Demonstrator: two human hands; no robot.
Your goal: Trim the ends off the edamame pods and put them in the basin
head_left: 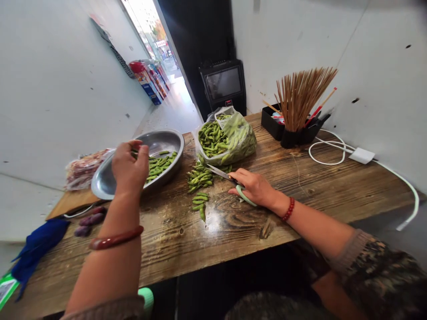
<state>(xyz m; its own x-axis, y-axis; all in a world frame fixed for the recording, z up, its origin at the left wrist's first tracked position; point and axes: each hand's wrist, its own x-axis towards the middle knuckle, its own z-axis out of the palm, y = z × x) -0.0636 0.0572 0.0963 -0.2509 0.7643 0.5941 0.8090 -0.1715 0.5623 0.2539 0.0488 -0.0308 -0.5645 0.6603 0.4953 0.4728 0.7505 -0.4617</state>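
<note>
My left hand [130, 166] is over the oval metal basin [179, 143], its fingers curled toward the thumb. A bit of green shows by those fingers, but I cannot tell whether it is held or lies behind them. Green soybean pods [162, 165] lie in the basin. My right hand [253, 187] grips scissors [218, 171] with pale green handles, the blades pointing left. Under the blade tips is a heap of pods [199, 177], with several loose pods [200, 202] in front of it. Behind stands a clear plastic bag [245, 138] full of pods.
A black holder [271, 122] with thin wooden skewers [300, 98] stands back right, near a white cable [343, 151]. At left are a bagged reddish bundle [85, 171], purple tubers [90, 221] and blue cloth [42, 242]. A black screen device [224, 84] is behind the table [233, 249].
</note>
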